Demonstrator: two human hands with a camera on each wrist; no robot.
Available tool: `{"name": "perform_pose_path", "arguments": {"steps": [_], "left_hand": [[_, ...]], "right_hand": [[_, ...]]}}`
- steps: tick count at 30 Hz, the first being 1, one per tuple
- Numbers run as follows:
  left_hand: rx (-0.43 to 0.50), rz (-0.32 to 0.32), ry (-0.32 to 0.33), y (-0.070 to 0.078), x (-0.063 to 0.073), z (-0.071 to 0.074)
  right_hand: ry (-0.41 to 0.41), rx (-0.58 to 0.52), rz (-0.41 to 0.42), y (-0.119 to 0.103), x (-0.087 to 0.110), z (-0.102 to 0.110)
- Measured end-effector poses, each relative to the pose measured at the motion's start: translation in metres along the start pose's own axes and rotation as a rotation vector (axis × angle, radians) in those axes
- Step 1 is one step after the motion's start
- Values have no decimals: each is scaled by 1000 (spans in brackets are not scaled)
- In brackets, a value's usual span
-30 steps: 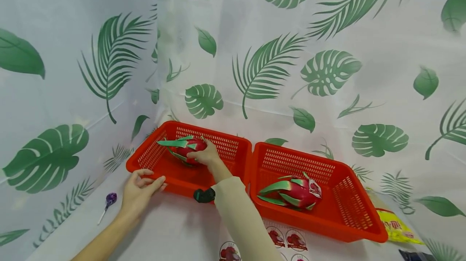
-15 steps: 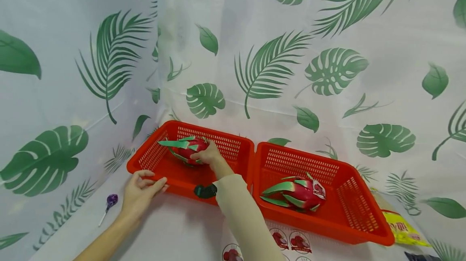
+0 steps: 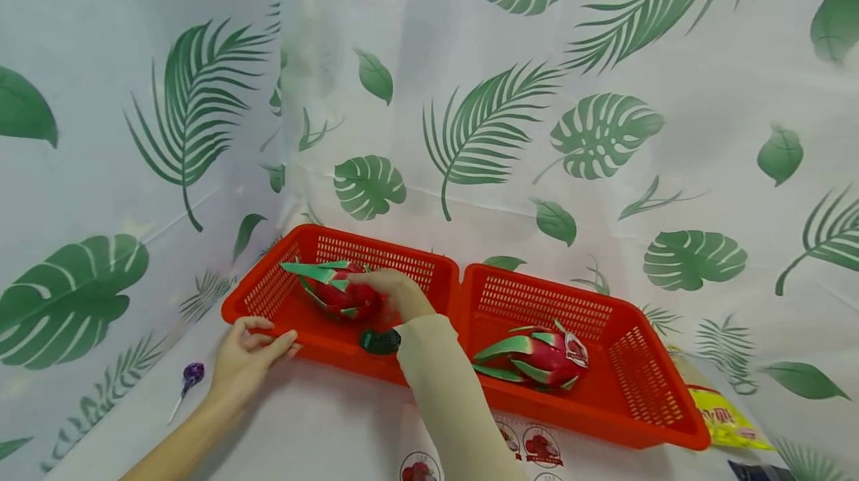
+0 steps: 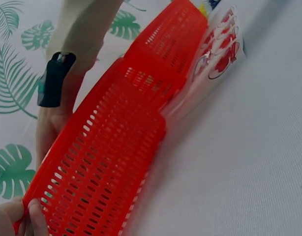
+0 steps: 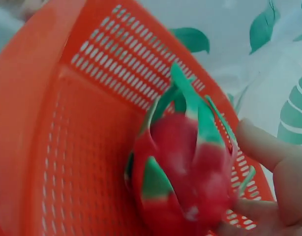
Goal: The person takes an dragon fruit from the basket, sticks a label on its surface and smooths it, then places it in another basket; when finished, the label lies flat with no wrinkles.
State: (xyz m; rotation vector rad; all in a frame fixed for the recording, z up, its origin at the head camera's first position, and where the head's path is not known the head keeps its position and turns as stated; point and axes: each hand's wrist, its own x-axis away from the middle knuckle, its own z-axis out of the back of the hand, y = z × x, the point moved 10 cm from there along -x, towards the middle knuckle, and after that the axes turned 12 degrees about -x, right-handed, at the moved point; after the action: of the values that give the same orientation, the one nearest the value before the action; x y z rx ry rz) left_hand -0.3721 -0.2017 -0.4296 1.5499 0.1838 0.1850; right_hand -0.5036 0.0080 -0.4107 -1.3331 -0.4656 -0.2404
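Pinching the front rim of the left red plastic basket (image 3: 322,356), my left hand (image 3: 251,356) stays near its front left corner. The left wrist view shows thumb and fingers on that rim (image 4: 38,184). Inside this basket lies a dragon fruit (image 3: 347,307), pink-red with long green scales pointing left. My right hand (image 3: 396,291) reaches over the basket to the fruit's right end. In the right wrist view its fairly straight thumb (image 5: 261,145) and fingers lie along the side of the fruit (image 5: 178,157), loosely spread.
A second red basket (image 3: 584,421) adjoins on the right and holds another dragon fruit (image 3: 546,362) with a label. A purple lollipop (image 3: 193,373) lies at left. Round fruit stickers (image 3: 542,445) lie in front, a yellow packet (image 3: 725,417) at right. Leaf-printed curtains (image 3: 416,123) stand behind.
My right hand held the dragon fruit's right end earlier; now its fingers have loosened and lie along the top and side. The fruit has turned slightly. My left hand keeps the rim.
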Motion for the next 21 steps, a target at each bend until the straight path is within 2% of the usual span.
{"name": "perform_pose_path", "arguments": {"steps": [2, 5, 9, 11, 15, 21], "left_hand": [[-2, -2, 2, 0, 0, 1], [-11, 0, 2, -1, -1, 0], [4, 0, -10, -3, 0, -2], [17, 2, -14, -4, 0, -3], [16, 11, -14, -3, 0, -3], [-4, 24, -19, -2, 0, -1]], "right_hand": [[10, -76, -18, 4, -1, -3], [4, -265, -60, 15, -5, -8], [-6, -367, -53, 24, -14, -13], [1, -377, -24, 24, -17, -12], [23, -411, -21, 25, -20, -9], [-16, -397, -38, 26, -21, -15]]}}
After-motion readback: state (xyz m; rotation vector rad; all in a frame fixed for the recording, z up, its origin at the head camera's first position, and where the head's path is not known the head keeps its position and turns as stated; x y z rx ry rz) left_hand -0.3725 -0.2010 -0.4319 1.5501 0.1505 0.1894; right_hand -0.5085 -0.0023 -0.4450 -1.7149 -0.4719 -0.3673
